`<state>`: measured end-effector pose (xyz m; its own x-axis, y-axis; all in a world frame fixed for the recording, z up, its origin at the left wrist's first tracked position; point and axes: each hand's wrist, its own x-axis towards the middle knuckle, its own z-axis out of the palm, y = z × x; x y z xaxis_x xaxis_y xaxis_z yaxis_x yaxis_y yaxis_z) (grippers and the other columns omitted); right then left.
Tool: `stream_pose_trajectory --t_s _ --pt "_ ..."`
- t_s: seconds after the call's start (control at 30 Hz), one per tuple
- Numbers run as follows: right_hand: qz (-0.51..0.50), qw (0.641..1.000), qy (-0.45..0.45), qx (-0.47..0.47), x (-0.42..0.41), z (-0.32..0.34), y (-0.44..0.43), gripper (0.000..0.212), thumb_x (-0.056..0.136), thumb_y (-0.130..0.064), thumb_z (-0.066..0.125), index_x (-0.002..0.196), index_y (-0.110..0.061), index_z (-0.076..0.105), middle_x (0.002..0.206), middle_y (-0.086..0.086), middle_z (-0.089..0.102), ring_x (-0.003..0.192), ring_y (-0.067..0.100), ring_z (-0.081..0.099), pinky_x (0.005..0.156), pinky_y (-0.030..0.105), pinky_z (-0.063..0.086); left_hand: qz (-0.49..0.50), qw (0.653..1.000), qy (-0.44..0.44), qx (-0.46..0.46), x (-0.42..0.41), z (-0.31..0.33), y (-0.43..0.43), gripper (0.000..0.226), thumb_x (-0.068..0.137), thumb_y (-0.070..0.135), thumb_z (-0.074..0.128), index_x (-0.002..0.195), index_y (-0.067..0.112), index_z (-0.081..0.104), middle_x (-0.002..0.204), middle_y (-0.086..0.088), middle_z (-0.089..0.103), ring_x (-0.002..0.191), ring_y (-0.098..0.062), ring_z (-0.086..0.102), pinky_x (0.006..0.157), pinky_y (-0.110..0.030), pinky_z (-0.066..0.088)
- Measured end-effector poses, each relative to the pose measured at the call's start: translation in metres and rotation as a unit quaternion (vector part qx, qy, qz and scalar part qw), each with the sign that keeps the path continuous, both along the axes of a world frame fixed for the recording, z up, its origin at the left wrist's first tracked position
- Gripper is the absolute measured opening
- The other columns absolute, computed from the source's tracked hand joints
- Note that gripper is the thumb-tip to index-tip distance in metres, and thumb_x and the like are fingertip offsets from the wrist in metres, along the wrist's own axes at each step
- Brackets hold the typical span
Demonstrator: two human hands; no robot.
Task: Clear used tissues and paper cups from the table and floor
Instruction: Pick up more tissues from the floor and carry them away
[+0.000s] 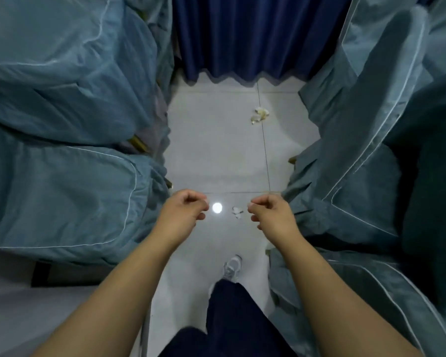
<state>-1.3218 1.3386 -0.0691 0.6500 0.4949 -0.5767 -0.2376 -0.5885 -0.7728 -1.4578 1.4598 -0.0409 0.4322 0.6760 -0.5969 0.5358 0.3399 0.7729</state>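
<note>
On the floor (216, 155) lie crumpled tissues (261, 114).

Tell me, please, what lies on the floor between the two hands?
Head view: a tissue scrap and a round glare spot, between the left hand and right hand.

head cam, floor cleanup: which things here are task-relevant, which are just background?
Job:
crumpled litter, far end
small white scraps, near end
left hand and right hand, both empty

Background:
teal fabric covers on both sides
blue curtain
shoe
lamp glare
</note>
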Motion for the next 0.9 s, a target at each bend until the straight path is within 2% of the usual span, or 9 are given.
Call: stream_pose_trajectory --t_s 0.23,0.37,0.43,0.5,0.6,0.67,0.73,0.8,0.9 --pt "-0.006 0.993 0.042 -0.110 0.057 -0.127 0.039 0.010 0.086 -0.018 0.064 0.078 -0.020 0.058 0.084 0.005 0.065 0.076 0.020 0.061 0.061 0.028 0.047 -0.045 0.995 0.080 -0.038 0.059 -0.124 0.050 0.006 0.087 0.017 0.059 0.084 0.021 0.062 0.091 -0.002 0.068 0.084 -0.019 0.065 0.066 -0.027 0.044" --pt "0.009 0.987 0.058 -0.152 0.079 -0.215 0.053 0.012 0.086 -0.014 0.061 0.075 -0.018 0.057 0.085 0.008 0.064 0.079 0.024 0.059 0.066 0.031 0.047 -0.069 0.991 0.104 -0.057 0.083 -0.207 0.072 0.013 0.088 0.010 0.055 0.078 0.016 0.061 0.085 -0.004 0.067 0.079 -0.021 0.063 0.062 -0.024 0.044" --pt "0.039 0.983 0.049 -0.174 0.088 -0.260 0.060 0.003 0.087 -0.017 0.060 0.085 -0.015 0.061 0.087 0.007 0.065 0.081 0.022 0.061 0.068 0.029 0.048 -0.102 0.987 0.113 -0.057 0.096 -0.251 0.083 0.015 0.089 0.010 0.055 0.076 0.017 0.059 0.085 -0.005 0.066 0.079 -0.023 0.063 0.063 -0.026 0.045" --pt "0.054 0.979 0.044 -0.190 0.099 -0.309 0.068 0.012 0.089 -0.021 0.060 0.096 -0.012 0.062 0.094 0.009 0.067 0.088 0.025 0.064 0.079 0.035 0.052 -0.134 0.982 0.120 -0.051 0.111 -0.296 0.093 0.010 0.089 0.016 0.058 0.080 0.019 0.059 0.088 -0.006 0.067 0.081 -0.022 0.064 0.068 -0.029 0.048" --pt "0.060 0.975 0.027 -0.211 0.112 -0.379 0.080 0.014 0.090 -0.025 0.060 0.099 -0.014 0.060 0.096 0.006 0.066 0.090 0.023 0.063 0.086 0.037 0.053 -0.173 0.976 0.126 -0.037 0.133 -0.365 0.108 0.005 0.090 0.021 0.057 0.090 0.017 0.060 0.091 -0.006 0.067 0.085 -0.021 0.064 0.070 -0.029 0.049" --pt "0.062 0.973 0.013 -0.224 0.119 -0.428 0.085 0.013 0.090 -0.024 0.060 0.100 -0.015 0.059 0.093 0.003 0.064 0.089 0.020 0.061 0.081 0.032 0.052 -0.201 0.972 0.120 -0.026 0.148 -0.412 0.117 0.006 0.090 0.023 0.057 0.092 0.018 0.060 0.093 -0.005 0.067 0.086 -0.020 0.063 0.071 -0.029 0.049" --pt "0.076 0.970 0.000 -0.231 0.124 -0.477 0.090 0.016 0.090 -0.023 0.059 0.103 -0.014 0.058 0.091 0.000 0.060 0.084 0.015 0.057 0.070 0.023 0.046 -0.231 0.966 0.115 -0.002 0.161 -0.462 0.123 0.007 0.091 0.024 0.056 0.093 0.019 0.059 0.094 -0.004 0.066 0.087 -0.018 0.062 0.073 -0.029 0.049" --pt "0.080 0.967 -0.013 -0.240 0.128 -0.524 0.097 0.021 0.090 -0.023 0.059 0.109 -0.012 0.058 0.095 -0.001 0.058 0.086 0.013 0.054 0.069 0.022 0.039 -0.262 0.957 0.123 0.033 0.174 -0.509 0.128 0.008 0.090 0.024 0.056 0.095 0.020 0.060 0.095 0.000 0.064 0.085 -0.015 0.059 0.071 -0.026 0.047" --pt "0.092 0.964 -0.034 -0.248 0.132 -0.592 0.107 0.034 0.089 -0.026 0.059 0.119 -0.011 0.055 0.111 0.007 0.060 0.097 0.020 0.057 0.078 0.027 0.045 -0.367 0.911 0.158 0.101 0.195 -0.571 0.140 0.016 0.090 0.027 0.054 0.104 0.020 0.059 0.098 0.003 0.059 0.087 -0.014 0.054 0.070 -0.027 0.042"
